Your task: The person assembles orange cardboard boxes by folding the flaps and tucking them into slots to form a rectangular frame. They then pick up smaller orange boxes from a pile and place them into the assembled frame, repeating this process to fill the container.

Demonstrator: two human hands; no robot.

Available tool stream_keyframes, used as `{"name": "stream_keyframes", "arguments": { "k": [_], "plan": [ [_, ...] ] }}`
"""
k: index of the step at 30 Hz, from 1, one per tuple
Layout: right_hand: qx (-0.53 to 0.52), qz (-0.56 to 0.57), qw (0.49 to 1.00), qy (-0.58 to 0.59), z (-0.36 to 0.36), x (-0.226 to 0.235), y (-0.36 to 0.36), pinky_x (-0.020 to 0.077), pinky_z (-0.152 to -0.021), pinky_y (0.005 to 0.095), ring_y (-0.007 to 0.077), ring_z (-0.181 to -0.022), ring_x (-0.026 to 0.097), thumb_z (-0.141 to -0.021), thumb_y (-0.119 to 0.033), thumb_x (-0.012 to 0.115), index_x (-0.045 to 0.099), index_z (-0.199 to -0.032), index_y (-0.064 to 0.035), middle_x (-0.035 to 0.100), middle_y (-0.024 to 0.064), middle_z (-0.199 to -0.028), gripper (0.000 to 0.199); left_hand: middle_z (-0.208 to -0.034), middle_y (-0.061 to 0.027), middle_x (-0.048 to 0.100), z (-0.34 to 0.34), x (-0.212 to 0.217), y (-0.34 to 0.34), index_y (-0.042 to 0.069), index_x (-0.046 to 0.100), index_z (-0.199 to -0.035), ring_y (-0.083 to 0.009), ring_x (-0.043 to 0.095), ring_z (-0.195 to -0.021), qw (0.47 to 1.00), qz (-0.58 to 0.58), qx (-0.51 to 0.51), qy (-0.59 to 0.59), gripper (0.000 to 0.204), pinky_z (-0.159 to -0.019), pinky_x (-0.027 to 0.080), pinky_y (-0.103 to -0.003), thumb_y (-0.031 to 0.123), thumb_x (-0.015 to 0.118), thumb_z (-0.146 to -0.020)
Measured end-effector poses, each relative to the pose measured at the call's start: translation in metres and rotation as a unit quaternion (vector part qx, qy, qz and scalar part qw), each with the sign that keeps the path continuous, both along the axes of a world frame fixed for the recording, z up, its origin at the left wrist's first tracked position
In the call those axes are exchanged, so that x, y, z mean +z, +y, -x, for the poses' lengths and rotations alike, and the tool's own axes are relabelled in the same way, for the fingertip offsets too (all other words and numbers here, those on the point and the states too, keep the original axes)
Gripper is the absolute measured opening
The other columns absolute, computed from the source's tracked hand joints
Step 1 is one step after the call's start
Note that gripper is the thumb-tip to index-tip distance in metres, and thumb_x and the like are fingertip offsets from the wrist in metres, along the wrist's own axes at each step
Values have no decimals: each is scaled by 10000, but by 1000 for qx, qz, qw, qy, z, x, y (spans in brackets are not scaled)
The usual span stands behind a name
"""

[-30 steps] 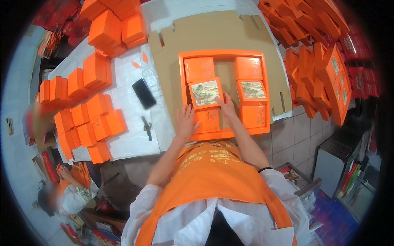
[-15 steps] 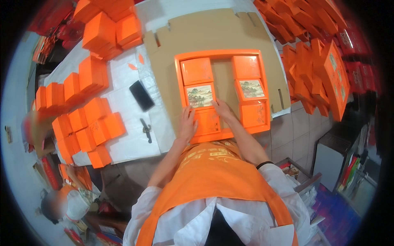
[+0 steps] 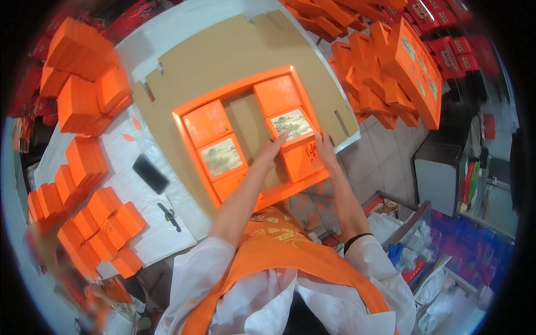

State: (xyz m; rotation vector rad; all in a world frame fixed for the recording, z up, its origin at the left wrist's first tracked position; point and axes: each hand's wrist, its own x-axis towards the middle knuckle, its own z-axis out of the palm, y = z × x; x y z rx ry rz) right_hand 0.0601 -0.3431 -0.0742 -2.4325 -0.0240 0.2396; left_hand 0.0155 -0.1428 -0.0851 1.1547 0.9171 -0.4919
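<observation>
The head view looks down on an orange tray [image 3: 184, 125] lying on a sheet of brown cardboard [image 3: 234, 50] over a white-covered table [image 3: 167, 223]. The tray holds two columns of small boxes with a bare strip between them; this spacing keeps each box seated in its own slot.

The left hand [image 3: 272, 151] reaches across the middle strip, fingers stretched flat against the near edge of the picture-topped box [image 3: 291, 123] in the right column. It seems to press rather than clasp. The right hand [image 3: 324, 146] rests on the orange box [image 3: 301, 161] just below, fingers spread over its top and outer side, not closed around it. Both hands thus steady the right column from two sides.

In the left column lie a plain orange box [image 3: 206, 123] and another picture box [image 3: 221, 157]. A black phone [image 3: 151, 173] lies on the table left of the tray. Stacks of orange boxes [image 3: 84, 100] crowd the left edge, and folded cartons [image 3: 391, 61] pile up at the right, near to hand.
</observation>
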Motion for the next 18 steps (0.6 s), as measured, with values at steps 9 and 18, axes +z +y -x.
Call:
{"name": "stream_keyframes", "arguments": {
  "k": [9, 18],
  "plan": [
    [-31, -41, 997, 63, 12, -4, 13, 237, -1008, 416, 353, -1237, 318, -910, -455, 298, 277, -1346, -45, 365, 210, -1320, 599, -819, -8, 442, 1, -29, -4, 67, 473, -919, -95, 395, -682, 987, 91, 111, -67, 541, -661, 368, -276, 465, 730, -655],
    [-34, -16, 990, 133, 10, 5, 18, 142, -1058, 399, 328, -1315, 176, -898, -465, 336, 222, -1364, -20, 231, 189, -1408, 654, -976, -79, 524, 0, -15, -16, -8, 403, -1081, -161, 504, -861, 979, -33, 103, -174, 551, -787, 411, -300, 389, 648, -786]
  ]
}}
